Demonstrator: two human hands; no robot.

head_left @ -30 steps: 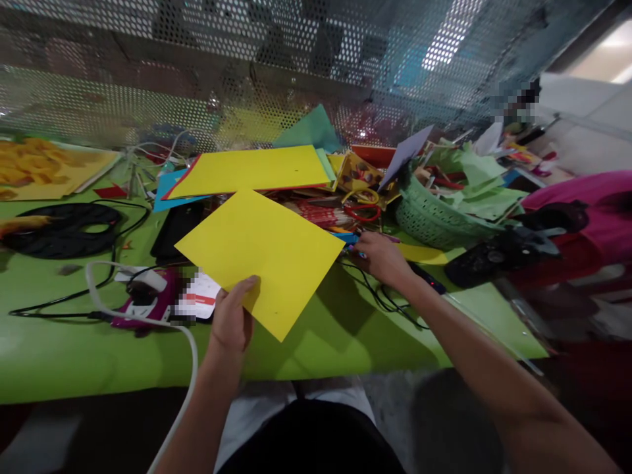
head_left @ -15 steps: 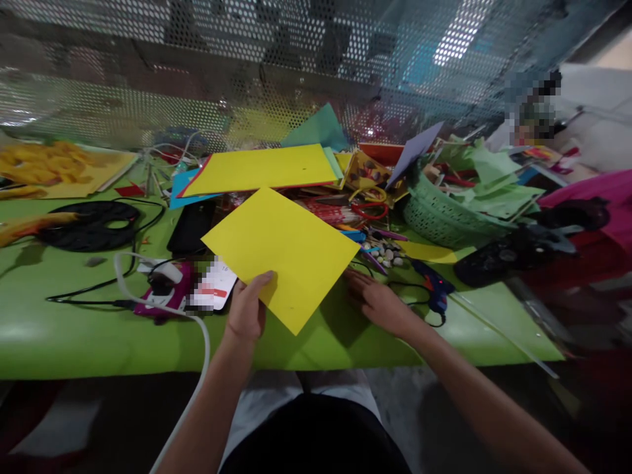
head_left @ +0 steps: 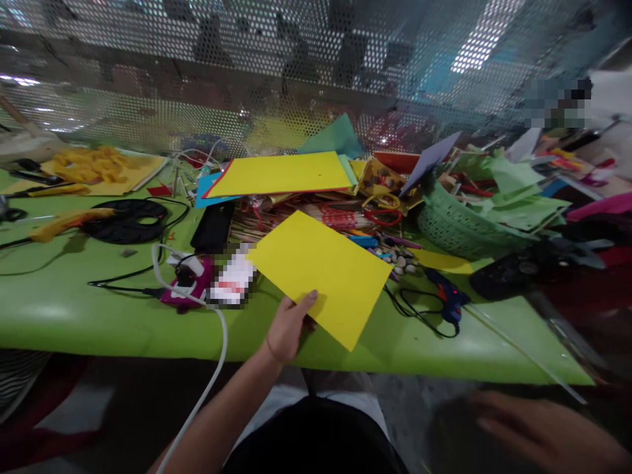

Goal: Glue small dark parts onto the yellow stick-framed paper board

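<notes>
My left hand pinches the near edge of a yellow sheet of paper and holds it just over the green table. Its thumb lies on top of the sheet. My right hand is off the table at the lower right, blurred, with its fingers stretched out and nothing in it. A blue glue gun with a black cord lies to the right of the sheet.
A green basket of paper scraps stands at the right. A stack of coloured sheets lies behind. Scissors, sticks and pebbles sit mid-table. A purple device with a white cable lies left, beside a black mask.
My right hand has left the clutter by the glue gun and pulled back off the table to the lower right. The view has shifted, and my left hand still holds the yellow sheet.
</notes>
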